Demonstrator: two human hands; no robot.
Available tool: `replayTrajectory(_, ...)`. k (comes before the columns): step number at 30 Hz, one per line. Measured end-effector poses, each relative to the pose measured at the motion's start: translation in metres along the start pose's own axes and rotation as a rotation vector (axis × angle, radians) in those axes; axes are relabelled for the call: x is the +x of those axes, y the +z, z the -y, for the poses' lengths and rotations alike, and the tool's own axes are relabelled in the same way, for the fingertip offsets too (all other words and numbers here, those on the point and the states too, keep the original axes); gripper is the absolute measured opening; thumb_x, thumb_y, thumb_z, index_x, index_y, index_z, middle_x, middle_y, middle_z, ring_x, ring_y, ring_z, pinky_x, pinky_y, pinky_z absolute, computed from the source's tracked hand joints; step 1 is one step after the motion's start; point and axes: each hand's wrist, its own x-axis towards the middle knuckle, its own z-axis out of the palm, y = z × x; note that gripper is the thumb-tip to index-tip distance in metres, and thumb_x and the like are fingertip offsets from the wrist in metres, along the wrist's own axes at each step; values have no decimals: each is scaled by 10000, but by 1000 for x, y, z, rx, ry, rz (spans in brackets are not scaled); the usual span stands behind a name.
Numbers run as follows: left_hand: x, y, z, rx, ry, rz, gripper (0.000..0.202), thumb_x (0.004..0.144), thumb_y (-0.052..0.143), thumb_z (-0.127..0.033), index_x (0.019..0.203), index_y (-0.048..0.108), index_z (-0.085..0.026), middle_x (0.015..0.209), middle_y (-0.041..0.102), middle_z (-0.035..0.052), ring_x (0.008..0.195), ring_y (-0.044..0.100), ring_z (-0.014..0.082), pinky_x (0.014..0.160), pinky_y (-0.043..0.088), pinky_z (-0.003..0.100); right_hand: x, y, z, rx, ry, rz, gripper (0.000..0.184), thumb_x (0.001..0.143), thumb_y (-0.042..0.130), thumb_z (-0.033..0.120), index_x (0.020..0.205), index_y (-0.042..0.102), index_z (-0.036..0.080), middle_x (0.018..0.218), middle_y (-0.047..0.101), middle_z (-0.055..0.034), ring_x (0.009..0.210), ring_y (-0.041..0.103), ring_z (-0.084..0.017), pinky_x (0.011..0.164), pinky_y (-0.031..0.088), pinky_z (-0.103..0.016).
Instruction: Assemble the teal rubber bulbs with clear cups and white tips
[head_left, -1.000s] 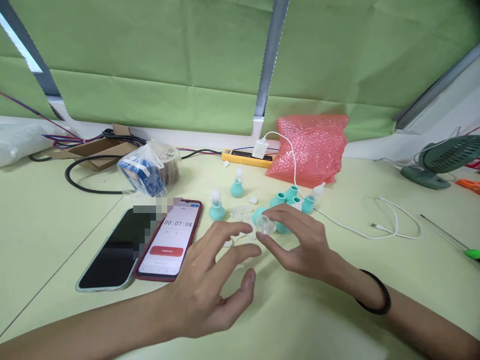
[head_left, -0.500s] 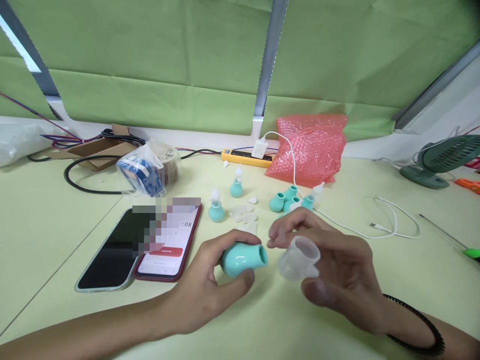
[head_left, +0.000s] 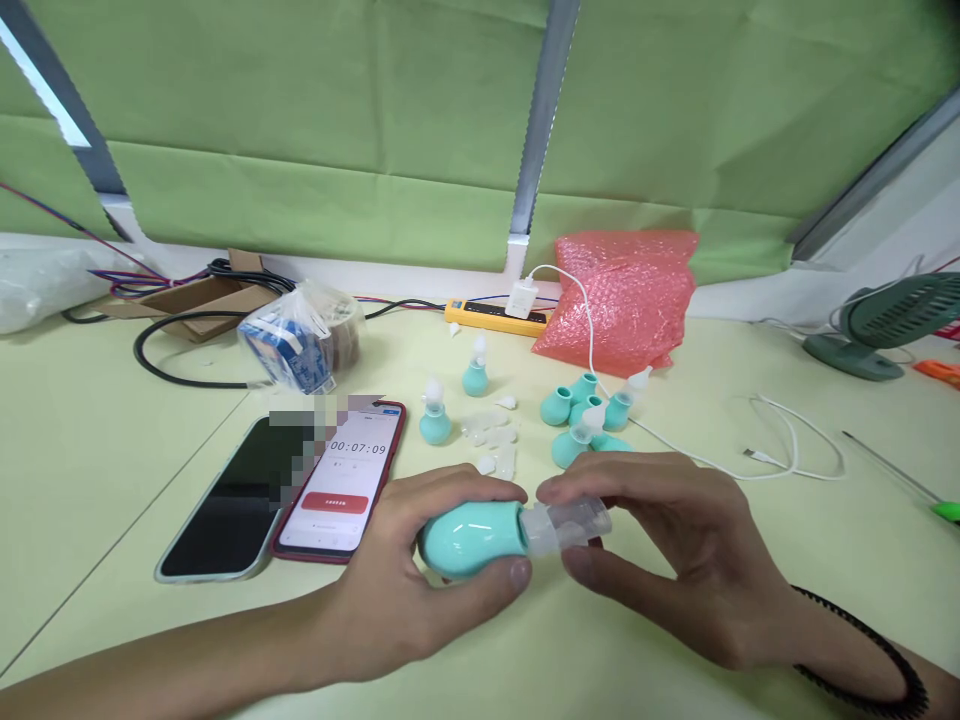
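My left hand (head_left: 420, 580) is closed around a turquoise squeeze bulb (head_left: 472, 538), its mouth facing right. Between the thumb and fingers of my right hand (head_left: 667, 550) is a translucent plastic connector piece (head_left: 574, 525). Its narrower left end meets the bulb's mouth; how far it reaches inside I cannot tell. Just beyond my hands lie several clear plastic parts (head_left: 487, 430). Two turquoise bulbs with clear tops, one nearer (head_left: 434, 425) and one farther (head_left: 475, 377), stand upright behind them. A group of turquoise bulbs (head_left: 557, 406) sits to the right, some fitted with clear nozzles (head_left: 591, 422).
Two phones, one dark (head_left: 225, 510) and one showing a timer (head_left: 341, 490), lie at the left. Farther back are a bagged blue box (head_left: 285, 350), a yellow power strip (head_left: 487, 318) and a pink bubble-wrap bag (head_left: 622, 300). A white cable (head_left: 787, 440), screwdriver (head_left: 892, 468) and fan (head_left: 892, 320) occupy the right.
My right hand has turned the clear piece to lie level and brought it left against the bulb's mouth. The left hand has shifted slightly, still holding the bulb.
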Motion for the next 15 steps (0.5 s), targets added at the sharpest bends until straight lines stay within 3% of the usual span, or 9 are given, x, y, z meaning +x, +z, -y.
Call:
replayTrajectory(3, 0, 0, -1, 41, 36, -11, 260, 661, 604, -119, 910, 560, -183, 733, 601, 5, 609, 545, 116, 543, 441, 221, 0, -4, 1, -69, -31, 13, 376, 717, 584, 89, 1039, 544, 277, 759, 623, 18, 698, 568, -112, 602, 481, -236)
replayTrajectory(7, 1, 0, -2, 98, 91, -12, 277, 644, 628, -140, 908, 565, -200, 680, 597, -9, 539, 530, 98, 489, 429, 201, 1, -9, 4, -147, -55, 83, 355, 713, 608, 109, 1032, 564, 260, 707, 635, 32, 591, 560, -86, 524, 471, -205)
replayTrajectory(15, 2, -4, -2, 256, 130, 45, 254, 663, 645, -190, 903, 561, -176, 632, 561, -20, 516, 509, 82, 476, 409, 178, -1, -11, 5, -275, 7, 77, 194, 692, 643, 185, 866, 566, 223, 649, 603, 45, 545, 547, -79, 491, 471, -190)
